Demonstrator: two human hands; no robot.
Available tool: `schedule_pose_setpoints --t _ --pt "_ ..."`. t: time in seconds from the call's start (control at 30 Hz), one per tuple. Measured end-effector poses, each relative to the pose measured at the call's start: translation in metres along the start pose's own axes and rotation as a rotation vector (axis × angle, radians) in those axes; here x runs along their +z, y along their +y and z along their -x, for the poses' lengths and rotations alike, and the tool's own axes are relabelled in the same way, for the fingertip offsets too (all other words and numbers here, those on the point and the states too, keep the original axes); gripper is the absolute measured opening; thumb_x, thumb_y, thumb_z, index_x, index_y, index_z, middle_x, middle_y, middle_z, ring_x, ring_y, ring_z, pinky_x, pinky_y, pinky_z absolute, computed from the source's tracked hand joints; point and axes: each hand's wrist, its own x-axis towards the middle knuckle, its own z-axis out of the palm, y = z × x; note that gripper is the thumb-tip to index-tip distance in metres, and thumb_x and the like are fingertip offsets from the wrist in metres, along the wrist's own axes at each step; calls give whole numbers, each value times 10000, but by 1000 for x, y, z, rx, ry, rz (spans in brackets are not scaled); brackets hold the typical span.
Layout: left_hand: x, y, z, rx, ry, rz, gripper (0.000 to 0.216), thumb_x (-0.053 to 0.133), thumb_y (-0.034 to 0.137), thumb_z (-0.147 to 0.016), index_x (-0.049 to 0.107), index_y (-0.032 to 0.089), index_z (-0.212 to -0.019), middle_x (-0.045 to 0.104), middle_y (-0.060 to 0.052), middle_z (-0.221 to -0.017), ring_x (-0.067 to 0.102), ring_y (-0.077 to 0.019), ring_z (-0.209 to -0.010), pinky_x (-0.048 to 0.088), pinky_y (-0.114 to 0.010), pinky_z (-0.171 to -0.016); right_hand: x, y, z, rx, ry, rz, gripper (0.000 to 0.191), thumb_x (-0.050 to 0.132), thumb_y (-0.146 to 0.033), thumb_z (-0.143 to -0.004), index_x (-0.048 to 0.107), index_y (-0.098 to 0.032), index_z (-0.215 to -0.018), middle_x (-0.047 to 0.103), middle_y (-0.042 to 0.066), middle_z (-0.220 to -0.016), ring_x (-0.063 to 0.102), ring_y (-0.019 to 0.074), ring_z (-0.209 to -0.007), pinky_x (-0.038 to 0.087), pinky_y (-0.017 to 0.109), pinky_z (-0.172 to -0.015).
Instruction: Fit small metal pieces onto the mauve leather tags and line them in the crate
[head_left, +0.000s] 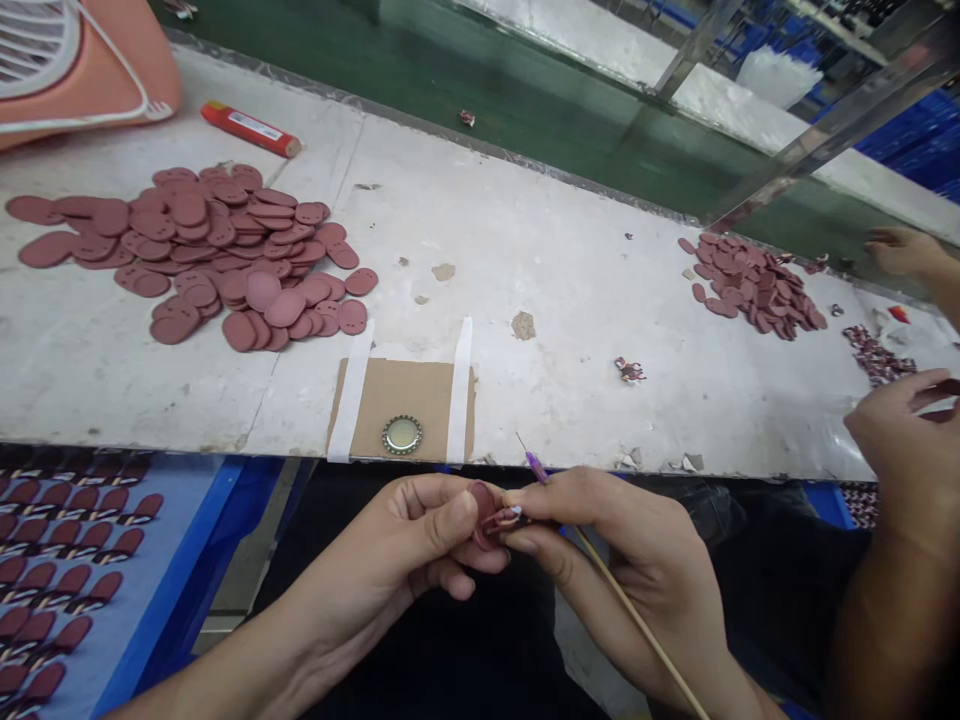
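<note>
Between its thumb and fingers, my left hand [420,535] pinches a small maroon oval piece [484,510], tilted up on edge. My right hand [630,560] presses a tiny maroon-and-white part [510,516] against that oval; the fingertips hide part of it. A thin stick [637,622] with a purple section and a fine, needle-like tip also rests in my right hand, pointing up and away. Just beyond my hands, a metal bottle cap [402,434] lies on a cardboard piece [405,385] with white tape strips along both sides.
Left on the worktable [450,220] is a large pile of maroon ovals [225,250], near a red box [251,128] and an orange fan [82,65]. A smaller pile [757,285] lies right, by a co-worker's hands [904,430]. A blue tray [142,590] holds rows of assembled pieces.
</note>
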Motion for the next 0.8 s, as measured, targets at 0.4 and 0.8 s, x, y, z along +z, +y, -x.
schedule_pose_setpoints --t 0.4,0.8 --pt "2 0 0 -39 58 67 271 850 428 -684 785 172 -744 694 3 -634 634 -64 -587 459 -85 -483 3 0 -4 -53 -24 29 176 641 -100 -963 644 -219 -1093 690 -1 -939 665 132 -802 556 235 -730" --pt "2 -3 -1 -61 63 134 255 866 392 -674 787 172 -776 727 12 -638 658 -46 -562 495 -69 -494 5 3 -4 -89 1 27 170 643 -73 -949 653 -186 -1076 673 19 -899 652 132 -779 549 223 -697"
